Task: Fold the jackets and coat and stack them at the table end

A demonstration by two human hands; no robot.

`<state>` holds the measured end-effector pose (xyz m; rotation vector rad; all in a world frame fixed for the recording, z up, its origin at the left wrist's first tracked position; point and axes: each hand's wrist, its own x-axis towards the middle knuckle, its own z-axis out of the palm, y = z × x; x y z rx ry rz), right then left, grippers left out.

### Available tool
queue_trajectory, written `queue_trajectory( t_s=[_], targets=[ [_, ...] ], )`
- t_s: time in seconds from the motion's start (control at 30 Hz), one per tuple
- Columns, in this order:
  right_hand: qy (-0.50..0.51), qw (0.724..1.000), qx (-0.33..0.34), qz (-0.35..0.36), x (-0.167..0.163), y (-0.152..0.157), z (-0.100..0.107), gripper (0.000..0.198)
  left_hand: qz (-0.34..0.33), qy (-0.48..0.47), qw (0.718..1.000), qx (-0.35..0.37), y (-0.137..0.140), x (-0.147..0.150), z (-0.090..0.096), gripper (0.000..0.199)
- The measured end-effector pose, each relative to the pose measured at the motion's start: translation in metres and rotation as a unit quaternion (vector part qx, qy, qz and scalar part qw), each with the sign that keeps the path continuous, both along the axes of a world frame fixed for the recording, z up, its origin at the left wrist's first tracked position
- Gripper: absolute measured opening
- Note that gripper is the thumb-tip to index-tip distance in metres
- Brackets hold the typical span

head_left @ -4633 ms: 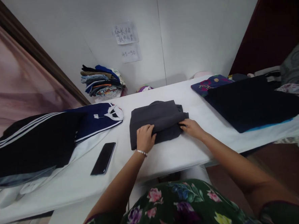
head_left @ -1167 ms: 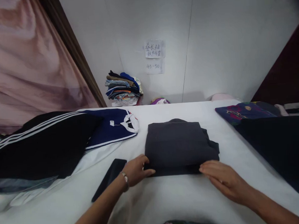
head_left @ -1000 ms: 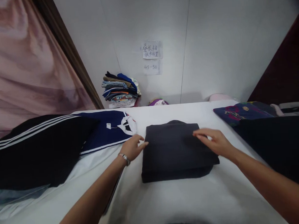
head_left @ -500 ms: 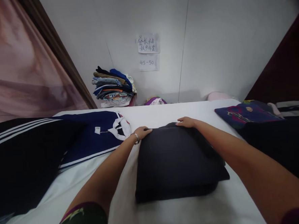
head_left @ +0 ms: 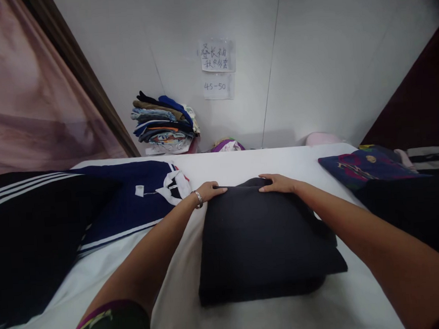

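A black garment (head_left: 263, 236), folded into a thick block, lies in front of me on the white-covered table. My left hand (head_left: 208, 190), with a silver bracelet (head_left: 198, 199) at its wrist, grips the far left corner, thumb on top and fingers tucked behind. At the far right corner my right hand (head_left: 276, 183) holds the cloth's edge, thumb on top and fingers over the far side. A bit of dark cloth bulges up between the hands. A loose layer sticks out at the near right.
To the left lie a navy shirt (head_left: 125, 202) with a white collar and a black garment (head_left: 34, 235) with white stripes. Folded clothes (head_left: 361, 168) rest at the right. Behind the table (head_left: 278, 156) stand a clothes stack (head_left: 165, 120) and a wall with paper signs (head_left: 216, 55).
The folded black garment sits slightly nearer to me, with both hands still at its far edge. The right thumb now lies further over the cloth. The view has shifted a little.
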<state>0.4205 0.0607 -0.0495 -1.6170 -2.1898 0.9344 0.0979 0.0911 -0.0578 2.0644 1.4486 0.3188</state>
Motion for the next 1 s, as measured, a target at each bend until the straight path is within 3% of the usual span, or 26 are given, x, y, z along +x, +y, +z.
queue_trajectory(
  t_s=[0.1, 0.23, 0.37, 0.43, 0.57, 0.77, 0.9, 1.0],
  targets=[
    [-0.002, 1.000, 0.006, 0.005, -0.002, -0.003, 0.005, 0.079, -0.010, -0.004, 1.000, -0.008, 0.001, 0.001, 0.003, 0.049],
    [-0.029, 0.999, -0.007, 0.014, -0.006, -0.008, 0.015, 0.055, -0.022, -0.030, 0.999, -0.013, 0.000, -0.001, 0.006, 0.049],
    [-0.045, 0.997, 0.055, 0.033, -0.010, -0.012, 0.019, 0.037, -0.011, -0.036, 0.999, -0.006, -0.002, -0.001, 0.005, 0.049],
    [-0.033, 0.997, 0.049, 0.041, -0.012, -0.012, 0.020, 0.034, -0.007, -0.034, 0.999, 0.000, -0.003, 0.000, 0.004, 0.049],
    [-0.031, 0.998, 0.001, 0.059, -0.015, -0.014, 0.022, 0.037, 0.003, -0.022, 1.000, 0.005, -0.004, 0.002, 0.004, 0.049],
    [-0.098, 0.992, 0.008, 0.075, -0.021, -0.018, 0.026, 0.054, 0.012, -0.068, 0.998, 0.002, -0.003, 0.000, 0.006, 0.046],
    [-0.192, 0.979, 0.012, 0.063, -0.029, -0.010, 0.024, 0.067, 0.001, -0.007, 1.000, 0.004, -0.003, 0.003, 0.006, 0.045],
    [-0.222, 0.970, 0.050, 0.079, -0.039, -0.002, 0.022, 0.068, -0.032, 0.023, 0.999, 0.032, -0.003, 0.011, 0.006, 0.048]
  ],
)
